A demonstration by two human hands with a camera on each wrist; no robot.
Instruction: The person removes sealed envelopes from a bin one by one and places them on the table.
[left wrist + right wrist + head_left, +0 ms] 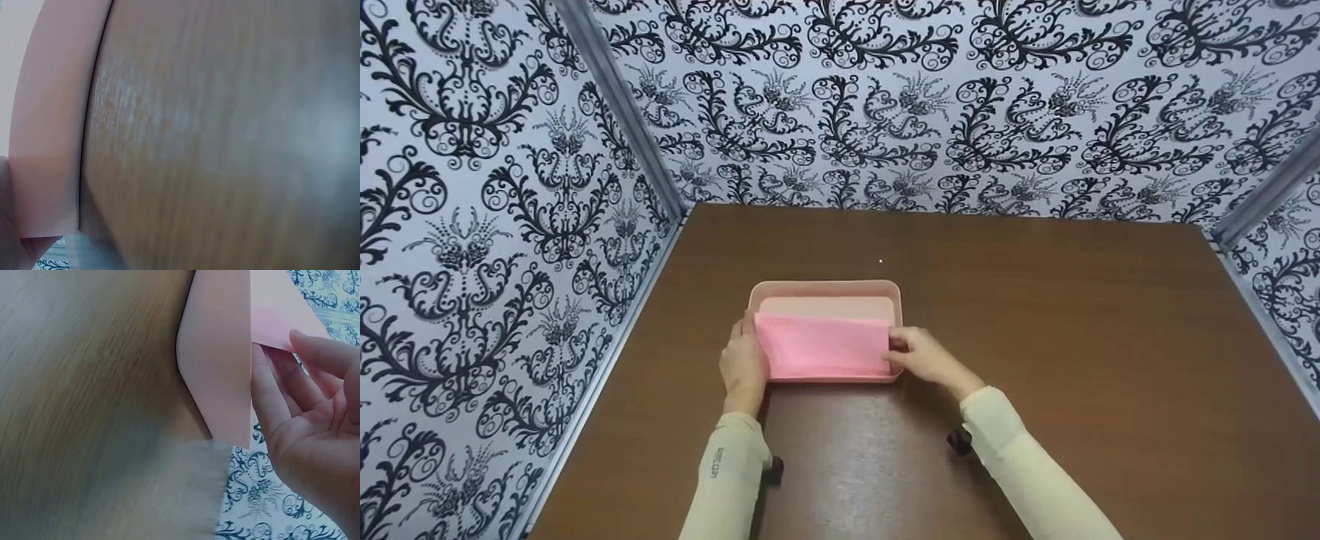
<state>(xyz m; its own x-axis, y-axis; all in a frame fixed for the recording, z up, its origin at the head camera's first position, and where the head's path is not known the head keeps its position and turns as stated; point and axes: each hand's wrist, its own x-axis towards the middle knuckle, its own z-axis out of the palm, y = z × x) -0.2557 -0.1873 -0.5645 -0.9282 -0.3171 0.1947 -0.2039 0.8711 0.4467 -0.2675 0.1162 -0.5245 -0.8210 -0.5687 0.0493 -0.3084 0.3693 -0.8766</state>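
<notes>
A shallow pale pink tray (pixel 825 287) stands on the brown table, and a flat, brighter pink sheet (pixel 825 346) lies across its front half. Cloth or paper, I cannot tell which. At the tray's left end my left hand (pixel 744 364) grips the wall, next to the sheet's left edge. Only a bit of that hand (pixel 8 242) shows in the left wrist view, beside the tray's wall (pixel 50 124). My right hand (pixel 919 354) pinches the sheet's right edge inside the tray. Its thumb lies above the sheet (pixel 281 320) and fingers lie below, in the right wrist view.
The brown wooden table (pixel 1035 315) extends to both sides of the tray and behind it. Patterned black-and-white walls (pixel 885 112) enclose it at the back, left and right. Small dark devices (pixel 958 441) sit at both wrists.
</notes>
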